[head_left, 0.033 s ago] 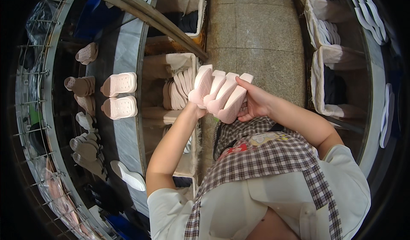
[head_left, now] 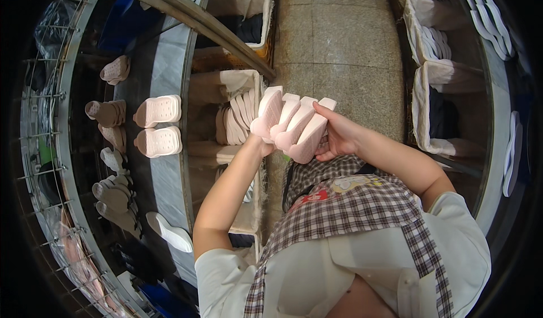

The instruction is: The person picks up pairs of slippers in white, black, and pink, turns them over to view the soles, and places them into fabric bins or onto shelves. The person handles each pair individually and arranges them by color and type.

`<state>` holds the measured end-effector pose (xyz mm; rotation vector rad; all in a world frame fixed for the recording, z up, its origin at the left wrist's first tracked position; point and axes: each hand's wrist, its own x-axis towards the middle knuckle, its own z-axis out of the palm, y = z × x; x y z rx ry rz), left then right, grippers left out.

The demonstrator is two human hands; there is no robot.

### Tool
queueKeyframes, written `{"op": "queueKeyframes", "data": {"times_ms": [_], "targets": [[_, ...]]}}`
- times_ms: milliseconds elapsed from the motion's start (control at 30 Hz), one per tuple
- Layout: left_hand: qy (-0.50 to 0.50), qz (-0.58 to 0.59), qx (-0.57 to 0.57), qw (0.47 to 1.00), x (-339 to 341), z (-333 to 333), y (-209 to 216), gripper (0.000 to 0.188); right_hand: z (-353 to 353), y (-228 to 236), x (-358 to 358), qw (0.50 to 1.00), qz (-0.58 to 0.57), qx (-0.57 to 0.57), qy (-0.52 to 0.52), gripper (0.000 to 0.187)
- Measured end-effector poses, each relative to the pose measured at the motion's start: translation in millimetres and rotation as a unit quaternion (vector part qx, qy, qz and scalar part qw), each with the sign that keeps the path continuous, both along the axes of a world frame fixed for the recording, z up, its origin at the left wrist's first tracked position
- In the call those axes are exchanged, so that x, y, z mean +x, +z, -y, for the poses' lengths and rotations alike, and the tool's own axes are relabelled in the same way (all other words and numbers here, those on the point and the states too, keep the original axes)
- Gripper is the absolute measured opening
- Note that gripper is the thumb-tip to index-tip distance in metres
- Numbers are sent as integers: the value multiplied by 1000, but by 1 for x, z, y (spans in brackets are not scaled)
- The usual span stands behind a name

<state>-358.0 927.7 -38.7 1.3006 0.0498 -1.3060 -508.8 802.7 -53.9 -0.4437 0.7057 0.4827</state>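
Observation:
Several pale pink shoe soles point(head_left: 300, 125) stand side by side in a slanted bunch in front of my checked apron. My right hand point(head_left: 339, 134) grips the right end of the bunch, thumb over the upper edge and fingers curled beneath. At the lower left end, my left hand point(head_left: 263, 146) supports the soles; its fingers are mostly hidden behind them. To the left, two pale pink soles with rows of small holes, a far one point(head_left: 163, 112) and a near one point(head_left: 164, 141), lie beside each other on a grey belt. Closer to me on that belt is a white sole point(head_left: 169, 233).
A cloth-lined bin point(head_left: 226, 80) filled with pale soles stands just left of my hands. More lined bins point(head_left: 421, 108) line the right side. A metal bar point(head_left: 195, 21) crosses the upper left. Darker pinkish soles point(head_left: 106, 114) lie beyond the belt.

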Motion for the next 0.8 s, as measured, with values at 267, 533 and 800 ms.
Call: {"op": "queueKeyframes", "data": {"times_ms": [267, 533, 800], "targets": [[-28, -13, 6, 999, -3, -2, -8, 44, 2, -13, -8, 1000, 2, 19, 9, 75], [7, -66, 30, 997, -2, -4, -8, 43, 0, -17, -8, 1000, 3, 7, 22, 77], [5, -41, 9, 999, -1, -8, -10, 44, -3, -13, -5, 1000, -2, -16, 25, 75]]}}
